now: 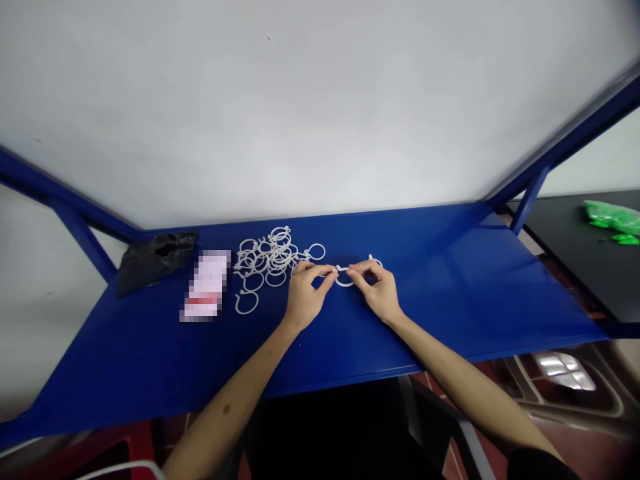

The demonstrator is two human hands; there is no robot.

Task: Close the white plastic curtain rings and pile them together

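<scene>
Blue tabletop (450, 287) is running along a pale wall (320, 113). Left hand (306, 293) is pinching a white ring (344, 285) near its clip end, thumb and fingertips nearly meeting. Right hand (379, 291) is gripping the ring's other side, same closed pinch. Ring is sitting between both hands, low over the tabletop. Second ring (377, 261) is lying behind right hand, partly hidden. Ring pile (274, 259) is lying left; blurred-out rectangle (206, 287) and black bag (155, 260) are lying beyond.

Glossy blue tabletop (440, 267) under the hands (306, 293) (379, 292).
Left of them: smooth, plastic-looking white rings (275, 258); crinkled black plastic bag (145, 265).
</scene>
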